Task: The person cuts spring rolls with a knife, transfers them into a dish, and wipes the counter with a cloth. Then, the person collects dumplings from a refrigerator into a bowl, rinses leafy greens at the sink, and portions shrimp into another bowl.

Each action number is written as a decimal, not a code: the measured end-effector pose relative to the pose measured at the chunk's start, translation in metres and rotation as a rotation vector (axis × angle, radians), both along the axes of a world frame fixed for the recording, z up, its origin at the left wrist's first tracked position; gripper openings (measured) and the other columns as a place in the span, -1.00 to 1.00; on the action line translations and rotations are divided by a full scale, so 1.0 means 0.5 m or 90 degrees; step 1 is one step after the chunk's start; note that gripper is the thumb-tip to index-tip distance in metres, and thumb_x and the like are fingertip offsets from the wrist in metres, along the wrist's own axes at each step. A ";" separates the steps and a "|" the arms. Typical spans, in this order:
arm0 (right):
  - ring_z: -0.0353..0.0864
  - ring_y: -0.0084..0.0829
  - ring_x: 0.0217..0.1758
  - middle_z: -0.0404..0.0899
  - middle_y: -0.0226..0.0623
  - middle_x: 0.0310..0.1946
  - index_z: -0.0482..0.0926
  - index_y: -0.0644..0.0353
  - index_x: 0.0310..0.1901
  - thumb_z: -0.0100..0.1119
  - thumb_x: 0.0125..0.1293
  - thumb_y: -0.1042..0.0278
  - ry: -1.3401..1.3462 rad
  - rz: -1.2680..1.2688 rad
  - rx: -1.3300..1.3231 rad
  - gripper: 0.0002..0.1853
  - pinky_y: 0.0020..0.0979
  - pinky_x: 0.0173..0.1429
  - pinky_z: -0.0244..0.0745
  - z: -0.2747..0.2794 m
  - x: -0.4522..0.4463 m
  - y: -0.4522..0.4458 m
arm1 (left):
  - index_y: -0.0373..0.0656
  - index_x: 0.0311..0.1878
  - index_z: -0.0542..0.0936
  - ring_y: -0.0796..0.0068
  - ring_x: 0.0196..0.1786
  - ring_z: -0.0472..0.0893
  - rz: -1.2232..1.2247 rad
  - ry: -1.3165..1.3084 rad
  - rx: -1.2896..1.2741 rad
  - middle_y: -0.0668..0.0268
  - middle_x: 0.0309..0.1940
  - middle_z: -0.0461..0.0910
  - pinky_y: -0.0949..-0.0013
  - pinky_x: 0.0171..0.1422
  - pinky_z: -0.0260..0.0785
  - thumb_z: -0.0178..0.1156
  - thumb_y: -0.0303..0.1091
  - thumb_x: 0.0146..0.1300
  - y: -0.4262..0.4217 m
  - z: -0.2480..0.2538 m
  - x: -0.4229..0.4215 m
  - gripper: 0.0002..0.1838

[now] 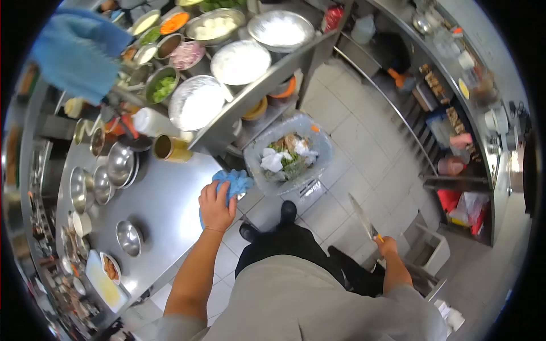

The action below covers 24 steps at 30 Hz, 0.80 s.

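Observation:
My left hand (216, 208) grips a crumpled blue cloth (232, 183) at the right edge of the steel table (165, 199). Its fingers are bent over the cloth. On the right, my right hand (387, 246) is closed round the yellow handle of a long knife (361, 215), whose blade points up and to the left over the floor. Beyond the cloth stands a lined waste bin (256, 176) holding food scraps and white paper.
Metal bowls (129, 237) and a yellow container (172, 149) stand on the table. Above is a shelf with bowls of ingredients (186, 54). A white basin (438, 253) and a rack (398, 113) are at the right. Tiled floor (355, 136) lies between.

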State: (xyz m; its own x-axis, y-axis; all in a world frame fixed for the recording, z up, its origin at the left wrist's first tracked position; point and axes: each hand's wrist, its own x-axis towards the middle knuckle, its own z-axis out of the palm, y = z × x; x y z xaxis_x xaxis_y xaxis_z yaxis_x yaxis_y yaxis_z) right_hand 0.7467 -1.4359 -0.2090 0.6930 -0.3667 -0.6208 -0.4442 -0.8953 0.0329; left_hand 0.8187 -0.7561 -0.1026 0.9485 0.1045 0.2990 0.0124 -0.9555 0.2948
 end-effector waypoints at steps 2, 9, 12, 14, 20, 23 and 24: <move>0.71 -0.01 -0.13 0.71 -0.06 -0.31 0.69 0.28 -0.20 0.36 0.38 -0.13 -0.185 0.003 0.012 -0.50 -0.07 0.06 0.57 0.054 0.030 0.051 | -0.03 0.20 0.62 -0.07 0.26 0.49 0.018 -0.027 -0.051 0.09 0.23 0.54 -0.05 0.30 0.37 0.42 -0.24 0.16 0.007 -0.015 -0.009 -0.50; 0.60 -0.15 -0.25 0.57 -0.19 -0.37 0.52 0.29 -0.02 0.32 0.42 0.24 -0.499 -0.094 0.345 -0.69 -0.18 -0.04 0.52 0.070 0.251 0.284 | -0.17 0.08 0.66 -0.03 0.25 0.57 0.192 -0.145 -0.336 0.11 0.23 0.58 0.12 0.38 0.40 0.33 -0.28 0.40 0.049 0.169 -0.074 -0.73; 0.52 -0.33 -0.38 0.52 -0.30 -0.40 0.52 0.27 -0.05 0.31 0.46 0.22 -0.518 -0.105 0.416 -0.71 -0.27 -0.23 0.47 0.040 0.308 0.367 | -0.11 0.18 0.64 0.09 0.31 0.59 0.262 -0.056 -0.615 0.22 0.31 0.58 0.15 0.46 0.36 0.26 -0.20 0.53 0.119 0.144 -0.153 -0.71; 0.46 -0.45 -0.45 0.50 -0.38 -0.41 0.53 0.25 -0.07 0.32 0.48 0.20 -0.529 -0.052 0.470 -0.72 -0.32 -0.34 0.42 0.070 0.311 0.450 | -0.07 0.25 0.61 0.13 0.33 0.59 0.232 0.104 -0.864 0.27 0.32 0.57 0.12 0.48 0.33 0.23 -0.15 0.57 0.152 0.155 -0.204 -0.68; 0.58 -0.25 -0.28 0.58 -0.26 -0.34 0.53 0.28 -0.01 0.33 0.48 0.22 -0.435 0.176 0.702 -0.70 -0.21 -0.15 0.49 0.228 0.233 0.779 | -0.03 0.50 0.38 0.17 0.42 0.55 0.012 -0.025 -1.415 0.24 0.38 0.55 -0.22 0.55 0.30 0.18 -0.04 0.59 0.107 0.263 -0.291 -0.45; 0.67 -0.05 -0.22 0.64 -0.07 -0.23 0.53 0.29 0.00 0.33 0.42 0.27 -0.475 0.487 0.755 -0.70 -0.10 -0.09 0.54 0.353 0.156 0.932 | -0.09 0.41 0.50 0.28 0.33 0.61 -0.065 -0.066 -1.486 0.28 0.28 0.62 -0.02 0.50 0.38 0.26 -0.12 0.55 0.045 0.259 -0.288 -0.52; 0.67 -0.05 -0.22 0.64 -0.07 -0.23 0.53 0.29 0.00 0.33 0.42 0.27 -0.475 0.496 0.761 -0.70 -0.10 -0.09 0.54 0.372 0.139 0.974 | -0.09 0.41 0.50 0.28 0.33 0.61 -0.066 -0.078 -1.481 0.28 0.28 0.62 -0.02 0.50 0.38 0.26 -0.12 0.55 0.022 0.243 -0.283 -0.52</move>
State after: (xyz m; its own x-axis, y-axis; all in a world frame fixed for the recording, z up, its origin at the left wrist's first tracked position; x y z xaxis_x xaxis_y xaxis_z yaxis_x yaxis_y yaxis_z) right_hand 0.8163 -0.9490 -0.0228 0.7341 0.6247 0.2662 0.5126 -0.2525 -0.8207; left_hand 0.6773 -0.7450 0.0190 0.9644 0.1997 -0.1735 -0.0927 0.8694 0.4853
